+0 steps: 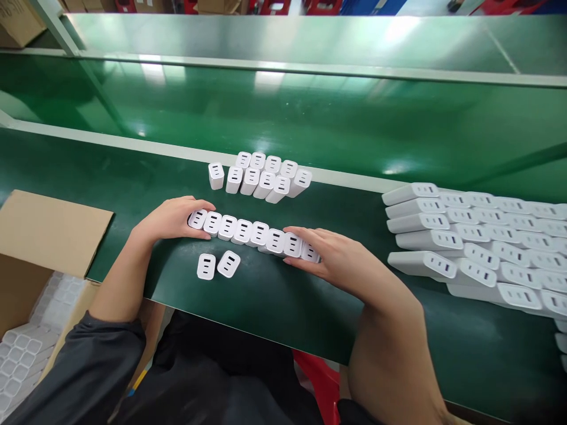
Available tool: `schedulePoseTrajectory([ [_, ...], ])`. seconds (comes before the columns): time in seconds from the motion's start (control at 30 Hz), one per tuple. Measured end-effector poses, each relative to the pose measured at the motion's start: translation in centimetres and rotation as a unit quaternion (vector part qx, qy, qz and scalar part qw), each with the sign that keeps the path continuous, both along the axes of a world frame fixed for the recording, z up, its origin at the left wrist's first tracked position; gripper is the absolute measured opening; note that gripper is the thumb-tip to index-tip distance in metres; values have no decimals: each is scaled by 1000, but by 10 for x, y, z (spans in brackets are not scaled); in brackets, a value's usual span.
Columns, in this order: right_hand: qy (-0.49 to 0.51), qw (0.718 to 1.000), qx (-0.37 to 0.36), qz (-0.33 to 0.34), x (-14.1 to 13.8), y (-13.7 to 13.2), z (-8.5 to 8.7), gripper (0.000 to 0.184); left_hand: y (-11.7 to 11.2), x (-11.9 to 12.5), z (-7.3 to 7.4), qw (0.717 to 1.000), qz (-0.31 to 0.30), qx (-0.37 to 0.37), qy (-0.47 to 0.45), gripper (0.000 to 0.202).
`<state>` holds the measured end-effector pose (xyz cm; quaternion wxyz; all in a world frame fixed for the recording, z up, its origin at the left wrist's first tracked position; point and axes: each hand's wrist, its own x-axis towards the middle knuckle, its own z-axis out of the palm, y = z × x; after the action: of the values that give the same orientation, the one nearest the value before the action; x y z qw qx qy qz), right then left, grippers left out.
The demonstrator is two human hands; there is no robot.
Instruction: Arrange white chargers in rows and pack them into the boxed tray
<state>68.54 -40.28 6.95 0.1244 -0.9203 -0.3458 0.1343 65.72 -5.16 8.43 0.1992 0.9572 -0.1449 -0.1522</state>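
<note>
A row of several white multi-port USB chargers (243, 231) stands upright on the green table, ports facing up. My left hand (173, 217) grips the left end of this row, thumb and fingers on either side of the end charger. At the right end, my right hand (325, 251) is closed around the last chargers and partly covers them. Two loose chargers (206, 267) stand just in front of the row, towards me. Behind it is a cluster of several more chargers (251, 180), one slightly apart at the left.
Many chargers lie stacked in rows (482, 236) on the right of the table (266, 313). An open cardboard box (53, 233) at lower left holds clear plastic trays (26, 354). A pale rail (133, 149) and a green conveyor belt (310, 118) run along the back.
</note>
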Motion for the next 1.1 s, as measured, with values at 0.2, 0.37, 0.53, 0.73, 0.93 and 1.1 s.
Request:
schedulePoseTrajectory([
  [0.2, -3, 1000, -2, -5, 1, 0, 1, 50, -2, 1, 0, 1000, -2, 15, -12, 61],
  [0.37, 2, 1000, 18, -5, 3, 1, 2, 51, -2, 3, -3, 999, 3, 28, -33, 63],
  [0.53, 29, 998, 45, -15, 5, 2, 4, 53, -1, 3, -5, 998, 5, 35, -48, 64],
  [0.73, 47, 994, 91, -24, 8, 2, -1, 54, -1, 2, -5, 997, 10, 53, -61, 62],
  [0.93, 47, 993, 106, -24, 9, 1, -4, 53, 2, 2, -8, 996, 7, 53, -69, 64],
  [1.1, 53, 992, 108, -30, 8, 2, -3, 57, 5, 3, -9, 996, 4, 48, -71, 66],
])
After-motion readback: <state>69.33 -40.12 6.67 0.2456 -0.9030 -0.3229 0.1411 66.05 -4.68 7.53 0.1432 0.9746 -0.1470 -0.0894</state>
